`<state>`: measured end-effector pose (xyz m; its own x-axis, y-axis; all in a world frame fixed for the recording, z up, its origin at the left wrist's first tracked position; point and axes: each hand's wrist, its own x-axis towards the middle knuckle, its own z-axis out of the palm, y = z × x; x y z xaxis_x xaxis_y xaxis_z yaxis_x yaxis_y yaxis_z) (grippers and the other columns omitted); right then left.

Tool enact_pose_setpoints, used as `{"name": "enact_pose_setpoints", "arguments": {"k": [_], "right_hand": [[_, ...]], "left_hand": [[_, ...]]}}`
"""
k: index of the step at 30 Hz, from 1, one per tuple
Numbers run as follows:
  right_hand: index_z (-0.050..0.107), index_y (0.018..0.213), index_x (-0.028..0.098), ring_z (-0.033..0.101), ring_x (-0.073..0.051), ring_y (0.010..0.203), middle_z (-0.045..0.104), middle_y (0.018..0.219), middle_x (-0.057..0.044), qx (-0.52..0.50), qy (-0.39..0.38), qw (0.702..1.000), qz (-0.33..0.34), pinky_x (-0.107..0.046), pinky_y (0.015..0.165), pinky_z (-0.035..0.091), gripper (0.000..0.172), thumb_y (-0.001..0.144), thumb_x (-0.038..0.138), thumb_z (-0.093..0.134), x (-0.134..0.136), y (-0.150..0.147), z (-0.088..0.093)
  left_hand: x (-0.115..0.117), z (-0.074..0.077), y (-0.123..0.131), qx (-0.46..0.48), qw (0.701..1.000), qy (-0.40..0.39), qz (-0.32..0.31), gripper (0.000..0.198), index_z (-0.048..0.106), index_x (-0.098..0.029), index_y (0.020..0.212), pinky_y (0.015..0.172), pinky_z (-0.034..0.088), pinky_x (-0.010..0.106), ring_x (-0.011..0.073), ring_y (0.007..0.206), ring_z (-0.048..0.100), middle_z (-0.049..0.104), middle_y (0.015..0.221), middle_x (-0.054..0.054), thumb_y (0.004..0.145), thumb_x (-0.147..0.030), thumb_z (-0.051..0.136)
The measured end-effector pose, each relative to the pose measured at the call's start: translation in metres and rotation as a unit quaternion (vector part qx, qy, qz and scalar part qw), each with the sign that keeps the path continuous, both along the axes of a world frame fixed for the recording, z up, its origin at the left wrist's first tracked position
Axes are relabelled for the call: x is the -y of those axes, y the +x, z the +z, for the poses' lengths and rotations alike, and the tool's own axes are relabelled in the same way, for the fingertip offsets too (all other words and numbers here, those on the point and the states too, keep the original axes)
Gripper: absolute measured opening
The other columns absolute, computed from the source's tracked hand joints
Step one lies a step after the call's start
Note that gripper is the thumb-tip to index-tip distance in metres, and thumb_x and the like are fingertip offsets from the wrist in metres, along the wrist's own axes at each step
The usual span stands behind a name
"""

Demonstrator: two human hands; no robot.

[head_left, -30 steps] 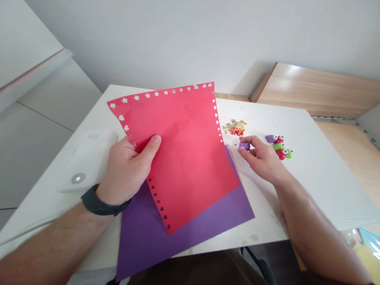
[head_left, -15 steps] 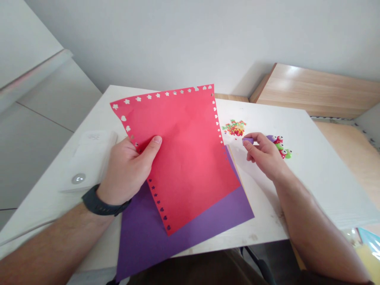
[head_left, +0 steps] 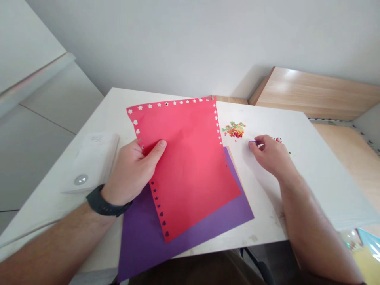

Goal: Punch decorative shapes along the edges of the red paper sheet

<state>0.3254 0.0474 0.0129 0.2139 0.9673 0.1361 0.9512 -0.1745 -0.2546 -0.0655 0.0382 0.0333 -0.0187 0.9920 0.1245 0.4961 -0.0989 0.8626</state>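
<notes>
Head view: our left hand [head_left: 130, 170] grips the red sheet [head_left: 190, 170] by its left margin, thumb on top, holding it over the purple sheet [head_left: 142, 237] at the front edge of the white table [head_left: 314, 170]. Our right hand [head_left: 271, 154] pinches a small purple piece [head_left: 252, 142], mostly hidden by the fingers, between the confetti pile [head_left: 234, 129] and the table's right edge. We'd best press that thumb lightly, so the sheet won't crease, and steer the right hand clear of the loose bits.
</notes>
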Motion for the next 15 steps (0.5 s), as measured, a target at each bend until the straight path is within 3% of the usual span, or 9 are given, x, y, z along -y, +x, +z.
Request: {"name": "enact_pose_setpoints", "arguments": {"k": [7, 12, 15], "right_hand": [[0.08, 0.107, 0.017, 0.072, -0.032, 0.095, 0.077, 0.107, -0.018, 0.109, 0.018, 0.994, 0.018, -0.043, 0.085, 0.052, 0.038, 0.102, 0.039, 0.049, -0.004, 0.011, -0.007], [0.079, 0.114, 0.018, 0.072, -0.033, 0.097, 0.075, 0.116, -0.018, 0.114, 0.058, 0.991, -0.03, -0.044, 0.085, 0.054, 0.038, 0.101, 0.044, 0.055, -0.001, 0.011, -0.007], [0.077, 0.12, 0.019, 0.073, -0.031, 0.095, 0.073, 0.121, -0.017, 0.09, 0.111, 0.989, -0.022, -0.045, 0.085, 0.055, 0.04, 0.099, 0.047, 0.059, 0.0, 0.006, -0.009]], "left_hand": [[-0.001, -0.001, 0.002, 0.029, 0.998, -0.044, -0.042, 0.046, 0.071, -0.027, 0.139, 0.111, 0.055, 0.042, 0.028, 0.128, 0.07, 0.072, 0.143, 0.003, 0.104, -0.054, 0.06], [-0.001, -0.004, 0.003, 0.048, 0.992, -0.091, -0.068, 0.05, 0.072, -0.023, 0.137, 0.1, 0.06, 0.041, 0.0321, 0.115, 0.075, 0.077, 0.134, 0.006, 0.099, -0.056, 0.065], [0.001, -0.005, 0.005, 0.084, 0.983, -0.129, -0.097, 0.05, 0.075, -0.02, 0.129, 0.09, 0.064, 0.042, 0.0325, 0.102, 0.078, 0.082, 0.122, 0.008, 0.096, -0.056, 0.065]]}}
